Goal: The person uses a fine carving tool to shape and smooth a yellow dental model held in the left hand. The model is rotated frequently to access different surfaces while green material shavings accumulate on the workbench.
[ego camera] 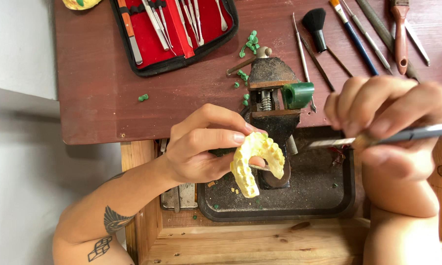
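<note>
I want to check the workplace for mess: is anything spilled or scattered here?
Yes. Small green wax bits lie scattered on the red-brown table near the vise, one stray piece apart. Yellowish crumbs lie in the dark tray.

Pale yellow horseshoe-shaped plaster dental cast (258, 162), teeth row showing, tilted on edge above dark tray. Slim grey-handled metal blade tool (378, 137), lying nearly level, tip just beside cast.

No labels, signs or screens show. The only package is a tool case (174, 37), lying open on the worktop (93, 98) well beyond the left-hand fingers (240, 137): a flat black-edged pouch with red lining, holding metal instruments.
</note>
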